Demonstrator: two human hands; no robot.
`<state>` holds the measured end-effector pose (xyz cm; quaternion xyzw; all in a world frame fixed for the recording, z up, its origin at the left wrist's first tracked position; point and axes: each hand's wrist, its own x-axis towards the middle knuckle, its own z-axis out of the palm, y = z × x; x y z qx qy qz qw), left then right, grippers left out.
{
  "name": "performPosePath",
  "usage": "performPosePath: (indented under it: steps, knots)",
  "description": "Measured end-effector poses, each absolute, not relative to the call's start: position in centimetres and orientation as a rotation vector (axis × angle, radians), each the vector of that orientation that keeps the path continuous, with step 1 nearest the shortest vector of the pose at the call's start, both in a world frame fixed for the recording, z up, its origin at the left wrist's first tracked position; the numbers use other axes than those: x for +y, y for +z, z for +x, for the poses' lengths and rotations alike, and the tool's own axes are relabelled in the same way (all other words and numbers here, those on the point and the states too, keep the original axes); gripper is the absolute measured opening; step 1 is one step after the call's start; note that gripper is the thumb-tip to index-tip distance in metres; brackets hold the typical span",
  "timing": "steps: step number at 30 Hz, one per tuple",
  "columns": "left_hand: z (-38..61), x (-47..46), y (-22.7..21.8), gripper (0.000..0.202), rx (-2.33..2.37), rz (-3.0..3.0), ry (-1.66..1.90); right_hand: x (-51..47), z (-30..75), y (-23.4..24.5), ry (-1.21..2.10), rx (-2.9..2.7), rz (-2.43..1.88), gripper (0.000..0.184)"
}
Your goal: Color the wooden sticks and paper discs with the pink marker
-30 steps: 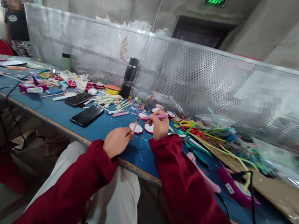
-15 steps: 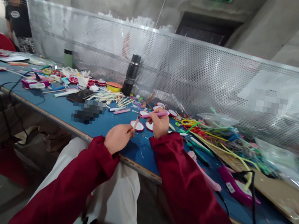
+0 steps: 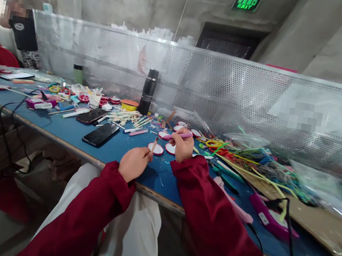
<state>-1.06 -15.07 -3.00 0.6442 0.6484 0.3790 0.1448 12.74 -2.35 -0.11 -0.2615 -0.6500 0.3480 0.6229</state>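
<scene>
Pinched in the fingers of my left hand [image 3: 133,163] is a thin pale brownish stick [image 3: 154,145], held nearly upright with a dark tip on top. My right hand [image 3: 182,147] grips a slim pink pen-like tool [image 3: 187,135] much as one holds a pen. Its narrow end points left toward the top of the stick, with a small gap between them. Behind and between my hands lie a round white disc with a red rim [image 3: 156,148] and a second white disc [image 3: 170,148], partly covered by my right hand.
Left of my hands lie a black phone [image 3: 101,134] and a pile of pale sticks [image 3: 126,116]. A black bottle [image 3: 148,92] stands by the perforated metal screen [image 3: 231,85]. To the right are tangled coloured strands [image 3: 270,163], pliers [image 3: 226,179] and a purple corded device [image 3: 270,218].
The view has tilted up slightly, so the table sits lower in the picture. The pink tool's narrow end has drawn a little away from the stick's tip. Both hands keep their hold.
</scene>
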Motion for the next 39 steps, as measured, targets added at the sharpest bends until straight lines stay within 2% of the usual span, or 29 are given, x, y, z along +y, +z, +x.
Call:
performPosePath:
  steps: [39]
  knots:
    - [-1.01,-14.92,-3.34,0.034,1.873,1.854,1.106,-2.69,12.45,-0.08,0.838,-1.511,-0.606,0.014]
